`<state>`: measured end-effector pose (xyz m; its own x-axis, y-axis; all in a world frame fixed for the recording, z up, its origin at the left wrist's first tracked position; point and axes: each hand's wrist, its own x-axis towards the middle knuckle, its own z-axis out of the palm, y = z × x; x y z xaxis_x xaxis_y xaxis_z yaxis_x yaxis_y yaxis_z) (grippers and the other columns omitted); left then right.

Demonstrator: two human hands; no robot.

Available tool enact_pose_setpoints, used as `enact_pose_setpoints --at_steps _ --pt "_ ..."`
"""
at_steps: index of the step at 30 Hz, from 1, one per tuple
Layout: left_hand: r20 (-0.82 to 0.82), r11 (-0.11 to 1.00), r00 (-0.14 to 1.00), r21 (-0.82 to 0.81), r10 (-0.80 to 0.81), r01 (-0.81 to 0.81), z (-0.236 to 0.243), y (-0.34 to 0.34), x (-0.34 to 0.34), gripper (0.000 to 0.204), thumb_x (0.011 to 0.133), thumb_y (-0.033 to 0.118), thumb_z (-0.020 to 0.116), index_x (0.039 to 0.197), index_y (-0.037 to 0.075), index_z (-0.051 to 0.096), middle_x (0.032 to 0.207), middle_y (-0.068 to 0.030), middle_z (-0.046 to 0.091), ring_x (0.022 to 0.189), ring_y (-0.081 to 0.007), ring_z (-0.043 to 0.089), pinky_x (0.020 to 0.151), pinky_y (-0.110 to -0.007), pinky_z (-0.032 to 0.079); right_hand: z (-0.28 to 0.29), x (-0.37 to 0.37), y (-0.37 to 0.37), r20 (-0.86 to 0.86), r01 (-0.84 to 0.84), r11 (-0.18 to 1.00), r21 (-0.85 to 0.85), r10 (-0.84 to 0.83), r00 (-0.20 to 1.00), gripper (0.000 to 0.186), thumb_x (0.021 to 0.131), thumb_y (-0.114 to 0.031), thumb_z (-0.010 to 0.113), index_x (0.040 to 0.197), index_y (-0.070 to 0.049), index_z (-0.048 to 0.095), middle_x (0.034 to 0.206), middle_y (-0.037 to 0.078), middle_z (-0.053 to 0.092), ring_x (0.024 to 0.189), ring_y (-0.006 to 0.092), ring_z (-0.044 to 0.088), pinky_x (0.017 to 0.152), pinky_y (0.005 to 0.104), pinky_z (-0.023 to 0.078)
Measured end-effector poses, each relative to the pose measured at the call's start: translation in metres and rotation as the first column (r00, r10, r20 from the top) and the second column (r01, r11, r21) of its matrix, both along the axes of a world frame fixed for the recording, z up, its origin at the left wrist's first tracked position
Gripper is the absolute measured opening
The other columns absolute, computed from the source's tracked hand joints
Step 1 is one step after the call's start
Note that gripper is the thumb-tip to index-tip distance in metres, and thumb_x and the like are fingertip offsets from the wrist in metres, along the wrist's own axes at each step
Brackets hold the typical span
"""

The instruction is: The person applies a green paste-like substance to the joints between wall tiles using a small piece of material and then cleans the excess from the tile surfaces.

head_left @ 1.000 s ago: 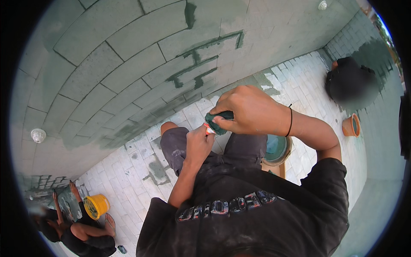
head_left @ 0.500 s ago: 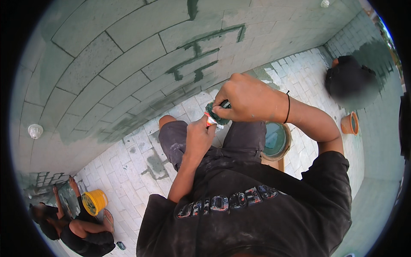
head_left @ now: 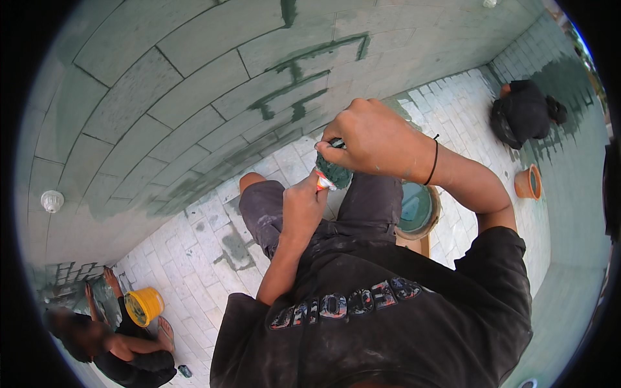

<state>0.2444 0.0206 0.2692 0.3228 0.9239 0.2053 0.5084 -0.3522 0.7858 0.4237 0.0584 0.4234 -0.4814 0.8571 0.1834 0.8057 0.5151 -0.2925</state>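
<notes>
green paint roller (head_left: pixel 334 171), gripped under right hand (head_left: pixel 372 139), left hand (head_left: pixel 303 207) pinching its lower end

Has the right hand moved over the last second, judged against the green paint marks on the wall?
Yes. The right hand, gripping the green-coated brush, has risen closer to the green paint marks on the tiled wall.

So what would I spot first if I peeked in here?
First, two hands in the middle: the right hand and left hand grip a dark green paint-soaked brush. Behind them, green paint streaks cross the pale tiled wall. A bright yellow bucket sits lower left.
</notes>
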Motion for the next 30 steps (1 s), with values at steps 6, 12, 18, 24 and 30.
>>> enact_pose_setpoints --at_steps 6,12,18,24,30 --pt "-0.031 0.999 0.999 0.033 0.017 -0.016 -0.001 -0.002 0.0 0.036 0.084 0.004 0.07 0.12 0.0 0.066 0.083 -0.0229 0.069 0.078 -0.0437 0.068 0.066 -0.051 0.054 -0.011 -0.002 0.0 0.024 0.018 0.997 -0.082 -0.016 1.0 0.028 0.089 -0.028 0.07 0.086 -0.002 0.08 0.074 0.021 0.071 0.071 0.0411 0.069 0.076 0.0457 0.057" --pt "-0.021 0.999 1.0 -0.034 0.001 -0.002 -0.01 -0.002 0.001 0.03 0.086 0.004 0.07 0.116 -0.001 0.066 0.082 -0.0252 0.068 0.078 -0.0446 0.068 0.065 -0.051 0.053 -0.018 -0.003 -0.002 0.052 0.007 0.989 -0.15 0.001 0.999 0.026 0.087 -0.026 0.07 0.086 -0.002 0.08 0.073 0.019 0.071 0.074 0.0403 0.069 0.075 0.0464 0.056" --pt "0.016 0.993 0.999 -0.112 0.033 -0.031 -0.01 -0.001 0.004 0.032 0.088 0.004 0.068 0.119 -0.005 0.067 0.078 -0.0272 0.067 0.076 -0.0458 0.068 0.064 -0.051 0.052 -0.019 -0.004 0.0 0.07 -0.033 0.967 -0.252 0.052 0.996 0.025 0.087 -0.027 0.07 0.088 -0.004 0.081 0.075 0.019 0.072 0.076 0.0385 0.07 0.078 0.0462 0.056" --pt "0.06 0.978 0.998 -0.209 0.012 0.0 -0.015 0.002 0.006 0.034 0.088 0.003 0.066 0.122 -0.005 0.066 0.071 -0.0247 0.067 0.07 -0.0412 0.071 0.063 -0.047 0.054 -0.036 0.002 0.002 0.038 -0.095 0.981 -0.172 0.103 0.994 0.029 0.087 -0.03 0.072 0.088 -0.002 0.081 0.078 0.021 0.073 0.08 0.0392 0.071 0.08 0.0464 0.056" --pt "0.105 0.976 0.994 -0.218 0.017 0.006 -0.018 0.003 0.007 0.023 0.091 0.0 0.062 0.112 -0.009 0.066 0.072 -0.0221 0.07 0.059 -0.0299 0.073 0.054 -0.036 0.059 -0.045 0.01 0.017 -0.064 -0.051 0.925 -0.376 0.029 0.998 0.031 0.084 -0.032 0.072 0.092 -0.002 0.081 0.075 0.02 0.072 0.07 0.0395 0.069 0.074 0.0432 0.057"
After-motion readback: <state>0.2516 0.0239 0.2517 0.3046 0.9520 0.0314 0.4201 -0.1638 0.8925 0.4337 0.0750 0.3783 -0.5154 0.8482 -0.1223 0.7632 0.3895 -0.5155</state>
